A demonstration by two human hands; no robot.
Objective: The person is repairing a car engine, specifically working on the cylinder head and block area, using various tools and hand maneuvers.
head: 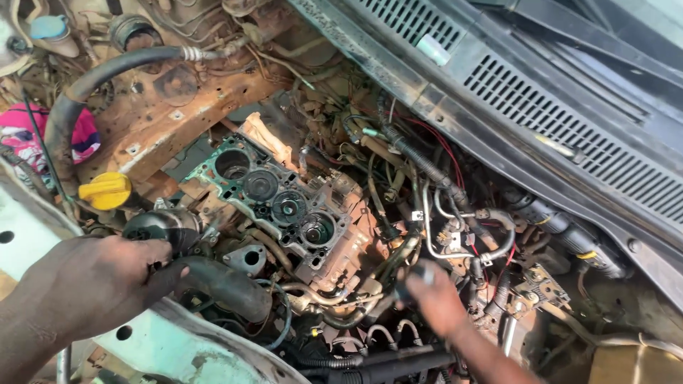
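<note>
Your left hand (pixel 92 284) sits lowest in view, over the pale fender edge (pixel 213 348), fingers curled round the upper end of a thick black hose (pixel 220 284) — thumb on top, grip closed. Hose long axis runs from that hand down and to the right, toward the tangle of pipes below the engine block (pixel 284 206). Block lies just above and right of the hose; four bores exposed, green gasket remnant on the deck, rust-orange staining at its right flank. Your right hand (pixel 434 299) is well apart from the hose, right of the block, blurred; it appears closed on a small dark object (pixel 416 274) — kind cannot be told. Left hand is plainly the nearer one to the hose; right hand is nearer the wiring loom (pixel 427 171) and metal lines (pixel 455 235). Yellow cap (pixel 105 190) sits above the left hand, beside a large curved hose (pixel 92 85).
</note>
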